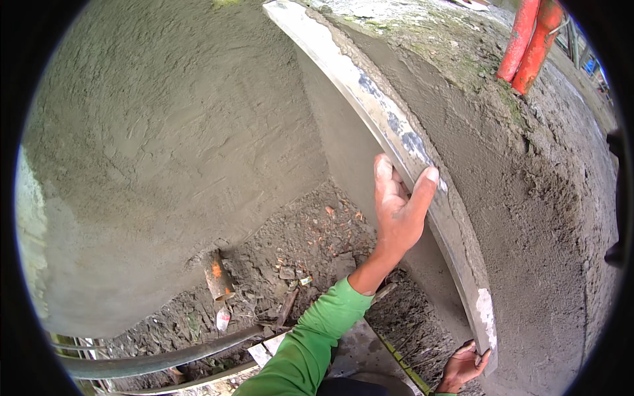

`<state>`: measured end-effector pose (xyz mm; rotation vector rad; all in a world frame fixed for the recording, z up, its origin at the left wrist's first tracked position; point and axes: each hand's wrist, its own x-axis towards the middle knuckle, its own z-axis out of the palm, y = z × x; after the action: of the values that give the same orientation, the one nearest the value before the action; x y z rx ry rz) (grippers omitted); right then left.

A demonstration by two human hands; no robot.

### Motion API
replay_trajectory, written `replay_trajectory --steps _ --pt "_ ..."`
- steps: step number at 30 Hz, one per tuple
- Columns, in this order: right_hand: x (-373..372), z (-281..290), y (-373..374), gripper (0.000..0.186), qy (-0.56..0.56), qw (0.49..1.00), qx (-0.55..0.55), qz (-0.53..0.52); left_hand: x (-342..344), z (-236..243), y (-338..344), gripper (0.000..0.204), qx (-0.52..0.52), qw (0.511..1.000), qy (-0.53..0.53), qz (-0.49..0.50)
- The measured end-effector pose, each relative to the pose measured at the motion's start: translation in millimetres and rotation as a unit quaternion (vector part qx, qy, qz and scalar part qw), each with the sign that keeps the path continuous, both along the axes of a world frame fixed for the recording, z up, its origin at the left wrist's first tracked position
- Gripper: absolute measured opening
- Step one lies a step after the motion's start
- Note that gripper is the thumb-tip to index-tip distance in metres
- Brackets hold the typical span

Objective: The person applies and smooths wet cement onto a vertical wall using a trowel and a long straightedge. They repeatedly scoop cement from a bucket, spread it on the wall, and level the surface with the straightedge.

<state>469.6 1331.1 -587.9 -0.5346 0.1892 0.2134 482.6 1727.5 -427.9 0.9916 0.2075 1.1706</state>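
A long metal straightedge (360, 86), smeared with grey and white mortar, lies along the top edge of a plastered wall (350, 142). My left hand (399, 208) is closed around its middle, thumb on the top face and fingers curled on the near side. Its green sleeve reaches up from the lower edge. At the straightedge's lower end, my right hand (464, 367) grips it, fingers partly hidden beneath. Rough wet mortar (462, 99) borders the bar's right side.
Another plastered wall (165, 119) rises on the left. Below are rubble and soil (323, 228), a protruding pipe (218, 276), a plastic bottle (223, 318) and a dark curved pipe (158, 360). Two orange-red pipes (530, 46) stand at upper right.
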Motion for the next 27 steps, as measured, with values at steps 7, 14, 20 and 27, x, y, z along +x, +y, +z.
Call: replay_trajectory --steps 7,14,20,27 --pt "-0.3 10.9 -6.3 0.035 -0.027 0.999 -0.001 0.021 7.1 -28.2 0.4 0.038 -0.107 0.993 0.019 0.046" --pt "-1.4 10.5 -21.2 0.031 0.059 0.995 -0.079 -0.036 3.0 -100.8 0.0 0.074 -0.154 0.978 0.139 0.029" --pt "-4.8 -14.3 -36.5 0.029 0.105 0.988 -0.093 -0.061 -11.9 -108.3 -16.2 0.055 -0.166 0.976 0.142 0.008" --pt "-6.4 20.1 -1.7 0.029 0.051 0.998 -0.022 -0.025 1.5 -14.8 -13.1 0.031 -0.017 1.000 0.015 0.003"
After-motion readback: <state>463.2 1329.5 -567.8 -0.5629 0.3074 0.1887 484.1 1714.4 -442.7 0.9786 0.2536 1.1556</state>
